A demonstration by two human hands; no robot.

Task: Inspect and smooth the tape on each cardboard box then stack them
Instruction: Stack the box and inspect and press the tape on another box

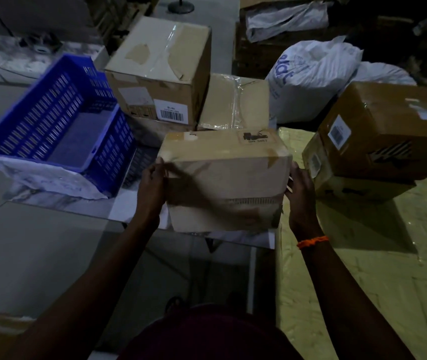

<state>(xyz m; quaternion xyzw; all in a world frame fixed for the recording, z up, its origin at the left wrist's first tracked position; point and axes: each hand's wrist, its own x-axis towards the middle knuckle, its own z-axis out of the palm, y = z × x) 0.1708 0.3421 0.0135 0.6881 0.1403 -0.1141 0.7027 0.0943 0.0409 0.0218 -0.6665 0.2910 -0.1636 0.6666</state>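
Just right of the blue crate [51, 131], I hold the cardboard box [222, 183] between my hands, left hand [152, 183] gripping its left edge, right hand [300, 189] pressed flat against its right side.

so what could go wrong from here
The cardboard box is squeezed between the left hand and right hand near the table edge, so it could slip. Its torn tape at the right corner may peel further. The stacked boxes sit skewed; adding one might topple them.
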